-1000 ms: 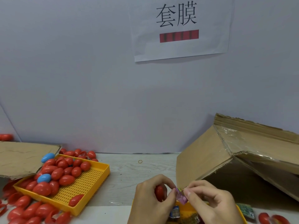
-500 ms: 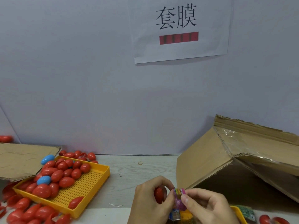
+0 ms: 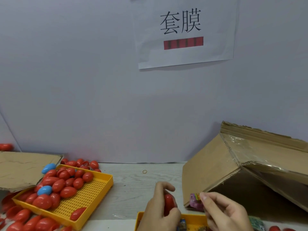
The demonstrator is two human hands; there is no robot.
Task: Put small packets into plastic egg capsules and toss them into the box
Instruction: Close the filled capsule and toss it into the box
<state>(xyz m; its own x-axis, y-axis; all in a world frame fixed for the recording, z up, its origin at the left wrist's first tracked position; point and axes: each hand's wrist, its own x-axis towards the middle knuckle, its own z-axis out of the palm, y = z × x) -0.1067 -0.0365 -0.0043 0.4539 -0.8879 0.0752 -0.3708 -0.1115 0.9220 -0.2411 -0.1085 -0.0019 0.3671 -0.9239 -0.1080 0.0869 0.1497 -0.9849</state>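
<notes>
My left hand (image 3: 159,209) grips a red egg capsule (image 3: 169,203) near the bottom centre. Just to its right, my right hand (image 3: 225,212) pinches a small purple packet (image 3: 196,201) with a yellow patch. A gap separates the packet from the capsule. Behind my right hand lies the cardboard box (image 3: 250,164), tipped on its side with its dark opening facing me. A yellow tray (image 3: 191,221) with more packets sits under my hands, mostly hidden.
A yellow perforated tray (image 3: 90,197) at the left holds several red capsules and two blue ones (image 3: 44,190). More red capsules lie around it. A cardboard flap (image 3: 21,169) lies far left. A rubber band (image 3: 144,171) rests on the table. A paper sign (image 3: 183,32) hangs on the wall.
My hands have drawn apart: the right hand with the purple packet moved right, away from the red capsule in the left hand.
</notes>
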